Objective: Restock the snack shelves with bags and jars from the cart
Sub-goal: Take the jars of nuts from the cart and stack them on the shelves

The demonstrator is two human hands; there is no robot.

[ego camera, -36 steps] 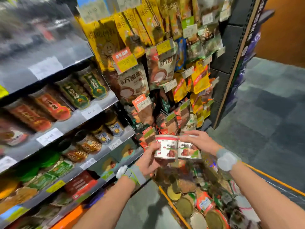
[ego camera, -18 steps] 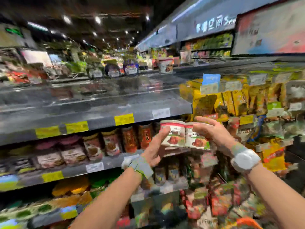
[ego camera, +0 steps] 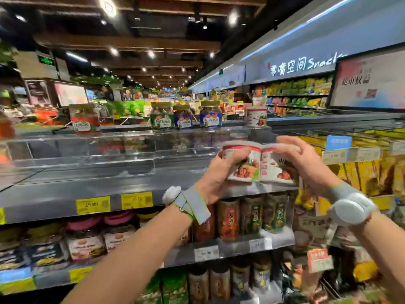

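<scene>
Two short white jars with red rims and nut pictures are held side by side at chest height. My left hand (ego camera: 215, 178) grips the left jar (ego camera: 242, 164); my right hand (ego camera: 306, 163) grips the right jar (ego camera: 278, 166). They hover over the front of an almost bare grey shelf (ego camera: 87, 185) with clear dividers. A matching white jar (ego camera: 256, 116) stands on the top shelf behind them. The cart is out of view.
Several lidded nut jars (ego camera: 184, 116) line the top shelf. Tall jars (ego camera: 252, 216) fill the shelf below my hands. Yellow hanging bags (ego camera: 361, 170) crowd the rack at right. Yellow price tags (ego camera: 114, 201) mark the shelf edge.
My view has swung up from the cart to the upper shelves. Both hands have lifted the two jars from above the cart to the level of the bare shelf.
</scene>
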